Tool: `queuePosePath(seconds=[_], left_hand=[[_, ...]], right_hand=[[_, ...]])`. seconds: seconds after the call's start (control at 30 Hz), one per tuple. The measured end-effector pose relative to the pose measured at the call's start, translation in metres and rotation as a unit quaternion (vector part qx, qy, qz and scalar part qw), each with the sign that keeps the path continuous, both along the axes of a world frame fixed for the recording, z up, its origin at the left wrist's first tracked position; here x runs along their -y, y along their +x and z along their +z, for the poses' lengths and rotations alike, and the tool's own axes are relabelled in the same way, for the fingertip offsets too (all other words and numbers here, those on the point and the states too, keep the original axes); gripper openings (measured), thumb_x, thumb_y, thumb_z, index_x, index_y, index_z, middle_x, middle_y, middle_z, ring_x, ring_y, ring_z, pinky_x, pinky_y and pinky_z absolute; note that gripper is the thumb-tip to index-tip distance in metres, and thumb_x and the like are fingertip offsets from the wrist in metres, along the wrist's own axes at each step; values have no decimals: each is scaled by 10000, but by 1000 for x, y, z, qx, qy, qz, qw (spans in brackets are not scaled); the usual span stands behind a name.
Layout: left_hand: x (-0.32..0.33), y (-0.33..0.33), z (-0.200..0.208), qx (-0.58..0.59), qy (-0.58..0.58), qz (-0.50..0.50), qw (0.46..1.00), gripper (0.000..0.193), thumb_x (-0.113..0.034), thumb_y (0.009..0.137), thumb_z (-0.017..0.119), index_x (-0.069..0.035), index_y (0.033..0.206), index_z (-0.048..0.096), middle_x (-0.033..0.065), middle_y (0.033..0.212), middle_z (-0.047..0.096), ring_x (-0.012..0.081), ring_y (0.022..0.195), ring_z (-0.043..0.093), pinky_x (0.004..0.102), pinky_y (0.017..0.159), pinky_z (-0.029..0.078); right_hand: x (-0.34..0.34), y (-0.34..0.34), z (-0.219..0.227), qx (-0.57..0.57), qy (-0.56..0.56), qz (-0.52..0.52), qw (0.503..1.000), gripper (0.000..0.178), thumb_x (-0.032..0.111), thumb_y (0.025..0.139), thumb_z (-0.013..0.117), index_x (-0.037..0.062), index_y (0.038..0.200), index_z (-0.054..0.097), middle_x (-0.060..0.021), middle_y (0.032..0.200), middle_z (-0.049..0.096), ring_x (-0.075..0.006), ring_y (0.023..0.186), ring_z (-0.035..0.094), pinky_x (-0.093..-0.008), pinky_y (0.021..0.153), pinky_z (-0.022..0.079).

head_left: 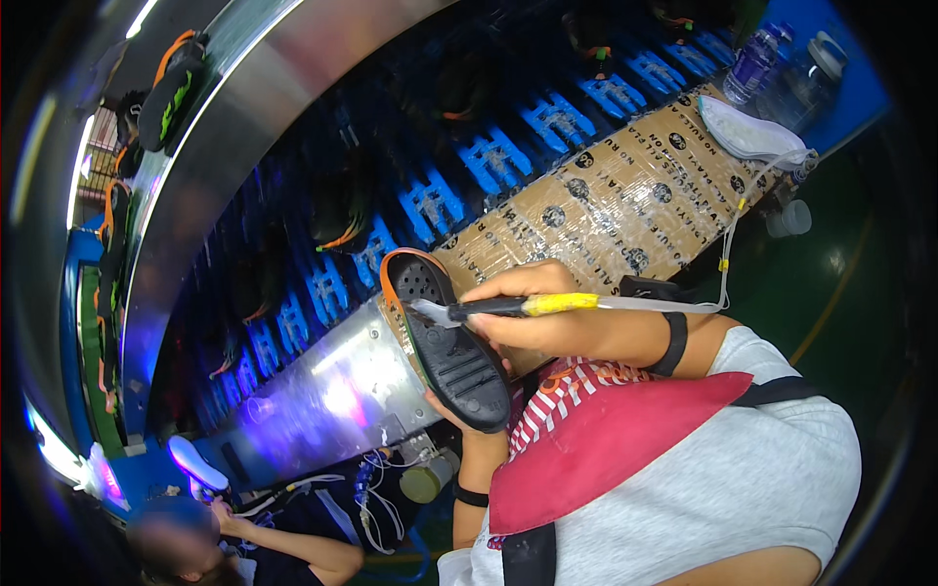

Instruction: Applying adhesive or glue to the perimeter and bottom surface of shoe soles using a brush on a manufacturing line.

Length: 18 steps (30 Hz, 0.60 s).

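Note:
My left hand [475,441] holds a black shoe sole [459,376] from below, its fingers partly hidden behind it. The sole is tilted, with an orange rim round one end, small holes there and grooves toward the other end. In my right hand [535,330] is a brush [489,309] with a black handle and yellow tape, gripped like a pen. Its pale bristles touch the sole's upper face near the holes. A clear tube [650,304] runs from the handle's rear over my right forearm.
Cardboard [586,210] under clear wrap and a metal plate [342,376] line the bench. Beyond them, a conveyor with blue racks [493,161] carries dark shoe parts. A white sole [747,132] and plastic bottle [752,66] stand far right. Another person [186,542] works at lower left.

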<state>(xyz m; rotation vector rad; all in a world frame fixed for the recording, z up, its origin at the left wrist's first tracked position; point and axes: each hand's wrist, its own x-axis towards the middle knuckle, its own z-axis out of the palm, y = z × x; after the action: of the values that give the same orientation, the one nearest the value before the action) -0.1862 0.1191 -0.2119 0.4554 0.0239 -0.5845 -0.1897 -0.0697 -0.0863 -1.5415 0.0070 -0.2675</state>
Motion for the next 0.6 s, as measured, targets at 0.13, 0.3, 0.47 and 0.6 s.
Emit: queuePosePath(seconds=[0.13, 0.3, 0.47, 0.6], left_hand=[[13, 0, 1, 3, -68, -31, 997, 812, -708, 738, 405, -141, 1315, 344, 112, 1277, 426, 317, 1078, 476, 476, 853, 423], [38, -6, 36, 60, -144, -129, 979, 846, -717, 729, 390, -132, 1335, 311, 123, 1303, 388, 317, 1125, 432, 460, 919, 383], [34, -10, 23, 48, -68, -98, 992, 846, -714, 728, 395, -130, 1335, 309, 123, 1304, 387, 318, 1129, 428, 458, 926, 377], [28, -8, 19, 47, -37, -71, 996, 846, -711, 728, 399, -129, 1335, 309, 123, 1304, 387, 319, 1132, 425, 457, 931, 372]], right_hand=[[1, 18, 3, 119, -138, -109, 977, 220, 153, 703, 654, 22, 880, 639, -142, 768, 635, -249, 679, 623, -310, 611, 478], [-4, 38, -9, 182, -242, -224, 926, 191, 164, 695, 653, 35, 830, 616, -131, 719, 616, -290, 649, 601, -360, 595, 478], [-16, 37, -23, 161, -245, -164, 942, 203, 117, 706, 655, -1, 869, 628, -164, 745, 634, -281, 656, 629, -324, 595, 493], [-16, 33, -16, 163, -109, -66, 978, 214, 192, 725, 632, 18, 849, 636, -146, 755, 635, -290, 680, 622, -347, 621, 487]])
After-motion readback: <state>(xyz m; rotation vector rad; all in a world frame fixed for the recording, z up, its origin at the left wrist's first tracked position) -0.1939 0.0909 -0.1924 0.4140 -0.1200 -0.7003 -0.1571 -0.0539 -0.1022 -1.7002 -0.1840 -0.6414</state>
